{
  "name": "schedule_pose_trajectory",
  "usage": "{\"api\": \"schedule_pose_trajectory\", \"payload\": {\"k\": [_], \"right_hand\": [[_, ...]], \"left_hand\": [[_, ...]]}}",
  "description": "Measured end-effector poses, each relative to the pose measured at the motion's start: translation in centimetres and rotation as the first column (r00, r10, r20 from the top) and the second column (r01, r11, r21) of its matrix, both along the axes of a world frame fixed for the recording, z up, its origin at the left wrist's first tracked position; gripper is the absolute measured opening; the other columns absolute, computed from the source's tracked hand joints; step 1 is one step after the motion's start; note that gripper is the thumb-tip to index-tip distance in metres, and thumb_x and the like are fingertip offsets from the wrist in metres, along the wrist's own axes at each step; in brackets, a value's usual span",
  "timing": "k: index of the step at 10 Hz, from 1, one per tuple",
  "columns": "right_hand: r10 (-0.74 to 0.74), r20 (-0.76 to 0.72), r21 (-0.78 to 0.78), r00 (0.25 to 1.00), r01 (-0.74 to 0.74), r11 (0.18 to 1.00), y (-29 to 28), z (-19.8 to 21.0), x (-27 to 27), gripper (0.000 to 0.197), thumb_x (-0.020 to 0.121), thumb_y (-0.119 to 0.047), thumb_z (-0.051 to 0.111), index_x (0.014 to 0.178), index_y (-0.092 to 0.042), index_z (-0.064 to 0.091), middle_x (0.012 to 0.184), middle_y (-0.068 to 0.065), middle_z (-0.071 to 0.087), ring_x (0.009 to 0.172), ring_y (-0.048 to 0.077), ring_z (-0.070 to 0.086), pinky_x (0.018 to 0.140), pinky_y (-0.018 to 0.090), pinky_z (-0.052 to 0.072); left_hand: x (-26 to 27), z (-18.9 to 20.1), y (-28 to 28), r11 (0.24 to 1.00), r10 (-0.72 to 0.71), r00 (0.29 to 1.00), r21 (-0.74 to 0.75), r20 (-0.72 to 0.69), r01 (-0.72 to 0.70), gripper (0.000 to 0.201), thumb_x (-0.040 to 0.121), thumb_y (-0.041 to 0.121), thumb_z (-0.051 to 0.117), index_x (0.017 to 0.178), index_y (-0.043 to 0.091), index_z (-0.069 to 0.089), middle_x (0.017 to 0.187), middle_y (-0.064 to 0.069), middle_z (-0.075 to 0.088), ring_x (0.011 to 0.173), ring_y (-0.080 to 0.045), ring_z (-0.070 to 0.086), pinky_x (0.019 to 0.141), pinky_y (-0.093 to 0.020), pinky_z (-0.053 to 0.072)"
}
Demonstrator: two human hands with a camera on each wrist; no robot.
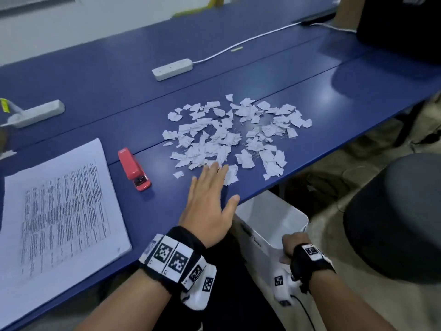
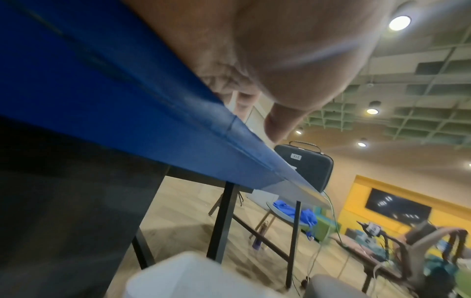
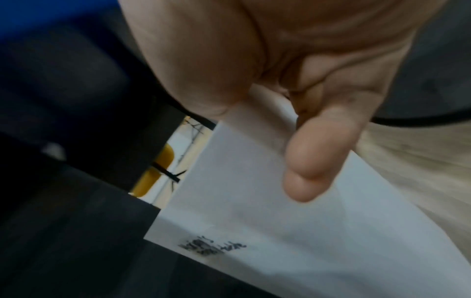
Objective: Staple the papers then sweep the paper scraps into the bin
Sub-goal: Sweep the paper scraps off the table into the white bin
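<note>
Several torn white paper scraps [image 1: 233,134] lie spread on the blue table [image 1: 107,91]. My left hand [image 1: 210,199] lies flat and open on the table near its front edge, fingertips touching the nearest scraps. A red stapler [image 1: 134,168] sits to its left, beside a stack of printed papers [image 1: 59,209]. Below the table edge stands a white bin [image 1: 269,225]; my right hand [image 1: 294,246] grips its rim. In the right wrist view the thumb [image 3: 313,161] presses on the bin wall [image 3: 254,201]. The left wrist view shows my palm [image 2: 254,50] over the table edge [image 2: 178,141].
Two white power strips [image 1: 172,69] [image 1: 35,114] and a white cable [image 1: 245,41] lie farther back on the table. A dark round chair seat [image 1: 401,218] stands right of the bin. Black table legs [image 2: 224,221] show below the edge.
</note>
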State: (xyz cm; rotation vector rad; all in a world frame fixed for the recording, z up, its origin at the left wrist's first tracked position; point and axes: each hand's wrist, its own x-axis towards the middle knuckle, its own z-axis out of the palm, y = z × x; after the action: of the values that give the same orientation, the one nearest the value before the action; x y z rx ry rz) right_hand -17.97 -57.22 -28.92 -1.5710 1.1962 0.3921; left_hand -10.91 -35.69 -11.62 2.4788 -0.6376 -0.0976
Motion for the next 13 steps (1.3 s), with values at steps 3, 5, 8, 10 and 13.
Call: {"api": "schedule_pose_trajectory", "payload": {"k": [3,5,8,10,13], "right_hand": [[-0.003,0.12,-0.014,0.993,0.005,1.0,-0.3,8.4,2.2,0.048,0.071,-0.01,0.054,0.117,-0.004,0.064,0.095,0.022,0.069,0.066,0.036,0.067,0.045,0.043,0.059],[0.062,0.117,0.001,0.991,-0.062,0.998,0.3,13.5,0.4,0.02,0.086,0.003,0.043,0.088,0.008,0.062,0.05,0.021,0.057,0.036,0.027,0.055,0.043,0.033,0.049],[0.085,0.177,0.02,0.981,-0.09,0.996,-0.3,15.2,-0.4,0.023,0.093,-0.006,0.049,0.074,0.0,0.061,0.032,0.011,0.051,0.03,0.02,0.045,0.038,0.023,0.042],[0.028,0.174,0.0,0.984,-0.028,1.0,-1.5,15.2,-0.3,0.021,0.091,-0.001,0.045,0.076,-0.002,0.06,0.031,0.009,0.049,0.031,0.021,0.043,0.038,0.025,0.039],[0.05,0.179,-0.057,0.983,-0.04,0.998,-3.0,15.2,-0.3,0.019,0.082,-0.005,0.044,0.087,-0.002,0.062,0.057,0.019,0.056,0.031,0.024,0.048,0.048,0.034,0.044]], "left_hand": [[-1.1,0.5,-3.1,0.935,-0.225,0.972,0.296,0.07,0.195,0.064,0.101,0.037,0.033,0.156,0.016,0.009,0.166,-0.002,0.0,0.153,-0.022,-0.008,0.124,-0.04,-0.005],[-1.7,-0.7,-4.1,0.88,-0.394,0.897,0.363,0.198,0.307,0.065,0.089,0.034,0.03,0.15,0.01,0.029,0.159,-0.011,0.031,0.148,-0.03,0.028,0.118,-0.05,0.024],[-1.6,-1.3,-5.6,0.735,-0.655,0.719,0.42,0.234,0.533,0.053,0.084,0.021,0.035,0.133,0.013,0.054,0.151,-0.007,0.045,0.145,-0.024,0.036,0.118,-0.048,0.026],[1.2,0.4,-6.7,0.89,-0.416,0.828,-0.017,0.376,0.455,0.034,0.085,0.017,0.049,0.115,0.015,0.065,0.127,-0.001,0.062,0.117,-0.019,0.058,0.098,-0.039,0.05],[2.3,1.5,-9.0,0.834,-0.342,0.94,0.463,0.006,0.3,0.068,0.095,0.052,0.038,0.154,0.027,0.017,0.166,-0.002,-0.001,0.153,-0.026,-0.006,0.122,-0.053,0.0]]}}
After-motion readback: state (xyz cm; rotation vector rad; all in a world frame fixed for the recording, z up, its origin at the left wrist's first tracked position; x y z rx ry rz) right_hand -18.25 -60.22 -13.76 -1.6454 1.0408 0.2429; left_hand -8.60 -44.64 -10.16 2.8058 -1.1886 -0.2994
